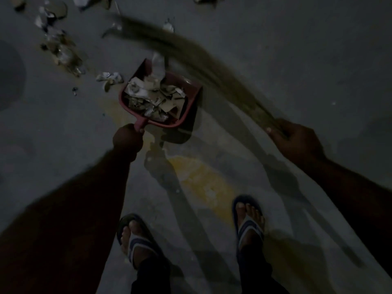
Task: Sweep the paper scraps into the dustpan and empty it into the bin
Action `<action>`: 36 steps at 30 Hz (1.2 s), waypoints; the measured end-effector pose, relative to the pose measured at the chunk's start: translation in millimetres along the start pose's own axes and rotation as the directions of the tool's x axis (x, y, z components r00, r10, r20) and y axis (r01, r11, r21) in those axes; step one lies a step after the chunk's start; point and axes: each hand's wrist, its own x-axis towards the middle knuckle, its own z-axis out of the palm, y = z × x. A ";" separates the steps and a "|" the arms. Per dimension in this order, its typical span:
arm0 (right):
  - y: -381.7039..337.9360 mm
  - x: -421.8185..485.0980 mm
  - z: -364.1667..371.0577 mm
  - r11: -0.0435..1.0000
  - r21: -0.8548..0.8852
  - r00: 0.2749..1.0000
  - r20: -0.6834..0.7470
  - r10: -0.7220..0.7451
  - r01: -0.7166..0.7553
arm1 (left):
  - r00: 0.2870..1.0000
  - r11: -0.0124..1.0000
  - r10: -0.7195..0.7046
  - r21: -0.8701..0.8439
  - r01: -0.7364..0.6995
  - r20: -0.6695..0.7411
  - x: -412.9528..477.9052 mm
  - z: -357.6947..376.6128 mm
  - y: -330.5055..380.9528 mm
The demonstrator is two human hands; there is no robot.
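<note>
Paper scraps (pixel 152 96) in red dustpan (pixel 191 96), left grip (pixel 127 139) tight round its handle (pixel 140 124), right grip (pixel 294 139) round broom (pixel 212 66).

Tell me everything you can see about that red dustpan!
The dustpan is dark red and looks like plastic, with raised side walls, an open front edge pointing away from the person, and a short handle. The left hand grips that handle. It is heaped with torn paper scraps. It sits low over the grey floor, casting a shadow; whether it touches the floor is unclear. The blurred broom crosses its far edge.
</note>
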 end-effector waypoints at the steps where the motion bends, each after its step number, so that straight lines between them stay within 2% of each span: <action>1: -5.1 9.6 -2.2 1.000 -0.008 0.999 -0.033 0.001 -0.001 | 1.000 1.000 -0.003 -0.013 0.003 -0.001 -1.4 1.8 -2.6; 4: -30.1 47.5 -4.2 0.999 -0.036 0.997 -0.080 -0.019 0.016 | 1.000 0.999 -0.019 -0.031 0.019 -0.002 -5.3 5.5 -6.9; 6: -50.1 80.4 -1.0 0.999 -0.030 0.998 -0.059 -0.012 0.010 | 1.000 0.998 -0.030 -0.053 0.031 0.008 -7.6 9.0 -8.8; 8: -71.3 111.8 3.7 0.999 -0.041 1.000 -0.014 -0.009 0.008 | 1.000 0.998 -0.013 -0.061 0.013 0.002 -13.0 11.1 -9.9; 11: -87.5 138.8 14.6 0.985 -0.168 0.991 0.129 -0.026 0.048 | 0.999 0.999 0.037 -0.034 -0.039 -0.040 -16.4 15.3 -17.1; 14: -79.7 127.6 17.7 0.965 -0.251 0.971 0.240 -0.014 0.076 | 0.999 1.000 0.019 -0.001 -0.019 -0.040 -17.9 12.6 -18.6; 17: -56.4 93.8 11.3 0.947 -0.273 0.949 0.303 -0.083 0.170 | 0.992 0.994 0.083 0.083 -0.076 -0.091 -14.0 6.8 -18.8; 19: -37.0 70.4 7.8 0.946 -0.275 0.942 0.326 -0.077 0.172 | 0.993 0.993 0.089 0.081 -0.083 -0.077 -8.5 2.2 -20.4; 26: 17.9 -3.0 8.7 0.952 -0.240 0.968 0.205 -0.142 0.190 | 0.988 0.990 0.120 0.090 -0.111 -0.096 -10.2 0.8 -27.2; 31: 23.5 -22.0 10.1 0.964 -0.235 0.992 0.060 -0.113 0.125 | 0.989 0.995 0.076 -0.058 -0.084 -0.126 -23.1 7.4 -38.5; 36: -13.0 -9.5 10.9 0.992 -0.086 0.994 -0.052 -0.093 0.089 | 0.988 0.976 0.081 -0.192 -0.105 -0.128 -44.0 12.6 -48.7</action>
